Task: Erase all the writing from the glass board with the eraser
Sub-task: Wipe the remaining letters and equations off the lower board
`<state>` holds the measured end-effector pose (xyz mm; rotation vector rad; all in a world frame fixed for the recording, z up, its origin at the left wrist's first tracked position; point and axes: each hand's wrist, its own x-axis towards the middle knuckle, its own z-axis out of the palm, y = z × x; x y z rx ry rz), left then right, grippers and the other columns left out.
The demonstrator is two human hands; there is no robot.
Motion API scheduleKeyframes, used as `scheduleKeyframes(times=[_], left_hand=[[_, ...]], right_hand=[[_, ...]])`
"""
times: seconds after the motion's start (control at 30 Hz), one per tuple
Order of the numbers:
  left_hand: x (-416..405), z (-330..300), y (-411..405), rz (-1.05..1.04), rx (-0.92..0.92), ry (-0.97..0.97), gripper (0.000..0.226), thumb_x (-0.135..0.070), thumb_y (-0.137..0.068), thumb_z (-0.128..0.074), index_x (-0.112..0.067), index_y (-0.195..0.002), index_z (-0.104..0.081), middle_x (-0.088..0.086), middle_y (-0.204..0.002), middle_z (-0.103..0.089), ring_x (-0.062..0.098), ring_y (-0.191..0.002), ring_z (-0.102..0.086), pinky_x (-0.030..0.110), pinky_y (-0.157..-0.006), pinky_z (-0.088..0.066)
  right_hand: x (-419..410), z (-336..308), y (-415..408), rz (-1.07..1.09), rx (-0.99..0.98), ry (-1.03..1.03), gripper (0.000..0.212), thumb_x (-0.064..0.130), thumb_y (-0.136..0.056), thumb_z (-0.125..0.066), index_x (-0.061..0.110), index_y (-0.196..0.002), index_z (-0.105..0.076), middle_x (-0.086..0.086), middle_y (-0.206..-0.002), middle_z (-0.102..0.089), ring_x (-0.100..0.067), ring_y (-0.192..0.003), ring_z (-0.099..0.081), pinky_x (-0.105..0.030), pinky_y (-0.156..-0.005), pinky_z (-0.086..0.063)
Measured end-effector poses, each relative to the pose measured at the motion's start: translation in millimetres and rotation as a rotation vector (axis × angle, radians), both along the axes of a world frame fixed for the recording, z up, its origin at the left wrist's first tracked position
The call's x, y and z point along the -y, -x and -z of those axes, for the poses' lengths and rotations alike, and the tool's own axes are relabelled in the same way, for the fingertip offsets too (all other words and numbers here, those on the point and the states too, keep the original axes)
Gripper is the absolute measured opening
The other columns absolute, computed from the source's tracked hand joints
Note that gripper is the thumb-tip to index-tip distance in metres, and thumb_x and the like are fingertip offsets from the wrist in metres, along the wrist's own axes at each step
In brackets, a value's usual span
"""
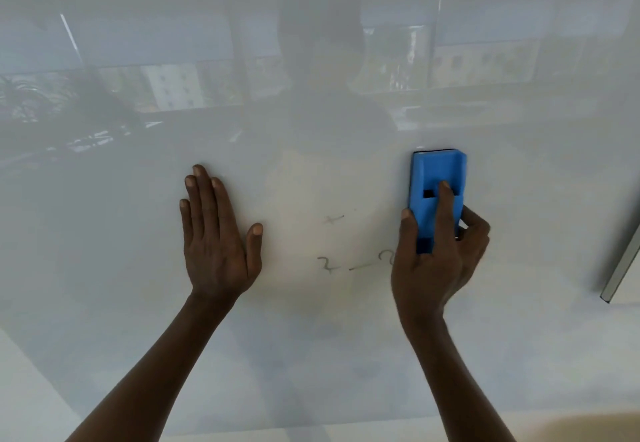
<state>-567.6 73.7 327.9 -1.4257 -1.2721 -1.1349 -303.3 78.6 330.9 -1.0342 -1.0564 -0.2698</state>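
The right hand (438, 254) grips the blue eraser (437, 192), flat on the glass board (104, 268), just beside the remaining faint writing (334, 261). The left hand (216, 237), fingers straight, presses the glass, probably for support.

The glass board (138, 268) is showing a smooth, glossy white face that is mirroring ceiling lights and a room. The eraser (437, 178) is presenting a matt blue plastic body with a dark pad edge. A brushed metal strip (620, 268) is gleaming dully at right.
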Motion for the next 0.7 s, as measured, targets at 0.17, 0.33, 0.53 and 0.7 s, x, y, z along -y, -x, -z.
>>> scheduleKeyframes(times=[0.17, 0.33, 0.53, 0.7], left_hand=[[1, 1, 0, 0.025, 0.002, -0.015, 0.07, -0.035, -0.108, -0.029, 0.006, -0.16, -0.01, 0.023, -0.168, -0.006, 0.034, -0.16, -0.003, 0.049, -0.129, -0.011], [0, 1, 0, 0.04, 0.015, -0.023, 0.066, -0.029, -0.107, -0.03, 0.006, -0.16, -0.011, 0.024, -0.167, -0.01, 0.031, -0.161, -0.003, 0.048, -0.13, -0.011], [-1, 3, 2, 0.056, 0.018, -0.031, 0.064, -0.028, -0.109, -0.027, 0.004, -0.161, -0.01, 0.031, -0.166, -0.016, 0.029, -0.161, -0.001, 0.047, -0.13, -0.009], [-2, 4, 1, 0.046, 0.022, -0.032, 0.064, -0.027, -0.108, -0.027, 0.004, -0.161, -0.009, 0.034, -0.165, -0.019, 0.027, -0.161, 0.0, 0.047, -0.13, -0.01]], right_hand=[[15, 2, 54, -0.074, 0.149, -0.034, 0.05, 0.024, -0.09, -0.072, 0.019, -0.136, -0.055, -0.019, -0.115, -0.057, -0.027, -0.101, -0.052, -0.038, -0.084, -0.049], [23, 17, 80, -0.126, 0.297, -0.024, 0.045, 0.029, -0.09, -0.072, 0.022, -0.133, -0.061, -0.012, -0.12, -0.055, -0.021, -0.101, -0.052, -0.028, -0.084, -0.045], [26, 57, 94, -0.154, 0.488, 0.012, 0.044, 0.033, -0.09, -0.071, 0.027, -0.132, -0.061, -0.014, -0.116, -0.064, -0.02, -0.092, -0.057, -0.032, -0.078, -0.051], [24, 81, 90, -0.098, 0.6, -0.007, 0.044, 0.03, -0.092, -0.069, 0.031, -0.135, -0.059, -0.013, -0.118, -0.065, -0.02, -0.09, -0.058, -0.032, -0.078, -0.048]])
